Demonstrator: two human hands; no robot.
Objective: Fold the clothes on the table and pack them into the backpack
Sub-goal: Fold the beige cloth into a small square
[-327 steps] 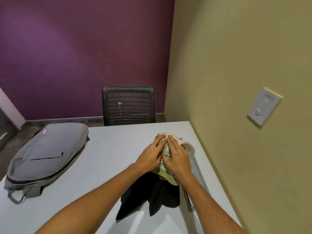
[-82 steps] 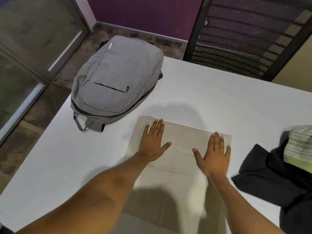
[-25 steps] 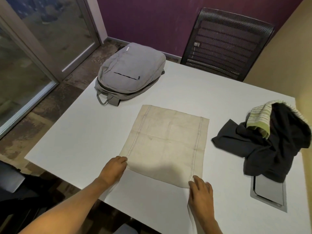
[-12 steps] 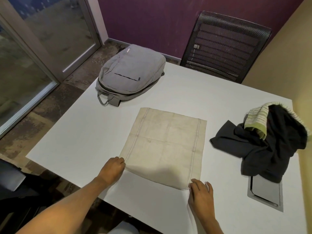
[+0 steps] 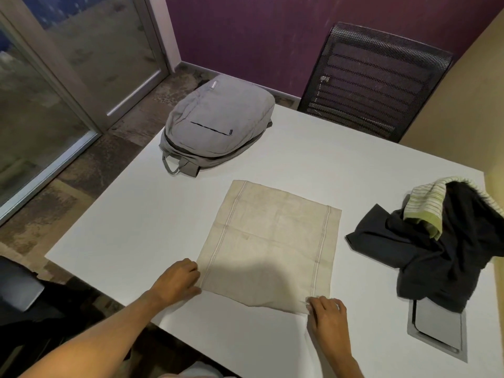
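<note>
A beige cloth [image 5: 272,241] with thin stripes along two sides lies flat in the middle of the white table [image 5: 131,222]. My left hand [image 5: 178,279] pinches its near left corner. My right hand [image 5: 326,313] pinches its near right corner. A grey backpack [image 5: 218,124] lies zipped at the table's far left corner. A crumpled black garment [image 5: 436,257] sits at the right, with a green and white striped cloth [image 5: 426,207] draped on top of it.
A black mesh chair [image 5: 371,83] stands behind the far edge. A metal cable hatch [image 5: 433,331] is set into the table near the right, partly under the black garment. A beige wall runs along the right; a glass door stands at the left.
Both hands stay at the cloth's near corners; the near edge looks drawn a little tighter. The view has shifted slightly.
</note>
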